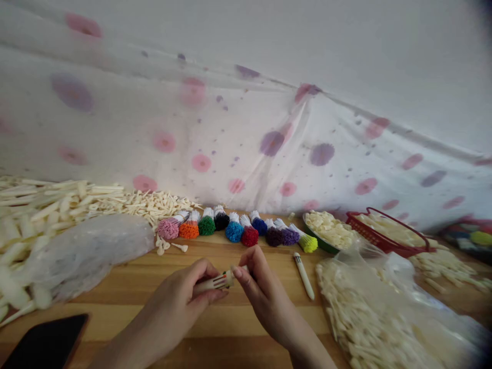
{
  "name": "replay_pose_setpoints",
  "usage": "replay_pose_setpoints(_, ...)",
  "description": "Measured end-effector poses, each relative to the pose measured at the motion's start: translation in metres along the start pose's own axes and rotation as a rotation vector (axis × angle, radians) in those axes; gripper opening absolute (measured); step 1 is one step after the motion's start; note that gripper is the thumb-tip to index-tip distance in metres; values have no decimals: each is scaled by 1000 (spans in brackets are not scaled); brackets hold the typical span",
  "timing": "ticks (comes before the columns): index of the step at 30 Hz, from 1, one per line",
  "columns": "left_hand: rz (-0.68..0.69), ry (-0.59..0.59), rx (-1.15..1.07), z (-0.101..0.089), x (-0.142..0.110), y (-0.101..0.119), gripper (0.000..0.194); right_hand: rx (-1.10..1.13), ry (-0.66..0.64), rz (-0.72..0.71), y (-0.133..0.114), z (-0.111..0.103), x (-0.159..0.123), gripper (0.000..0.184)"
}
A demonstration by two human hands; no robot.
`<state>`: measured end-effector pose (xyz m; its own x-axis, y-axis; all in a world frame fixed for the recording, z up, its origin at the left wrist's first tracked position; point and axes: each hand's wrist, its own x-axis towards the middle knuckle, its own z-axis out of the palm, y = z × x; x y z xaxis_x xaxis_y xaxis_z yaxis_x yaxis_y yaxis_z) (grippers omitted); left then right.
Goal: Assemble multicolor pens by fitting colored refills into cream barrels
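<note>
Over the wooden table, my left hand (198, 289) is closed round the cream barrel of a multicolour pen (215, 282), whose slots show dark and red-orange sliders. My right hand (259, 279) meets it at the pen's upper end, thumb and fingers pinching a small white pen part (245, 268), mostly hidden by the fingertips. To the right of my hands lies another multicolour pen (304, 277). Behind my hands stands a row of coloured refill bundles, among them a pink bundle (168, 228), a red bundle (249, 233) and a yellow-green bundle (308, 242).
Cream pen parts (49, 210) are heaped at left, beside a clear plastic bag (103, 246). A dark flat phone-like object (46, 341) lies front left. At right are a green-rimmed bowl (326, 245), a red basket (384, 244) and a plastic bag of small parts (369, 312).
</note>
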<state>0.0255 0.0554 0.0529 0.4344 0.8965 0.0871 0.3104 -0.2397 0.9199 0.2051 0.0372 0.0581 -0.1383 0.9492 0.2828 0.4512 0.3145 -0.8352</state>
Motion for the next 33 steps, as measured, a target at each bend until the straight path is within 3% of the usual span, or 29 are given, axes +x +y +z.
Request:
replay_pose_setpoints(5, -11, -79, -136, -1, 0, 4, 6, 538, -101, 84, -1, -4, 0, 30)
replay_pose_setpoints(8, 9, -89, -250, -2, 1, 2, 7, 669, -175, 70, -10, -11, -3, 30)
replay_pose_setpoints(13, 78, -46, -329, -1, 4, -9, 8, 668, -248, 92, -22, -16, -7, 32)
replay_pose_setpoints(23, 285, -66, -283, -4, 2, -13, 13, 788, -238, 158, -22, -14, -11, 32)
replay_pose_setpoints(28, 434, -90, -233, -6, 6, -14, 15, 631, -161, 113, -38, -12, -22, 34)
replay_pose_setpoints(33, 474, -87, -245, -6, 8, -17, 15, 458, -180, 57, -38, -13, -24, 33)
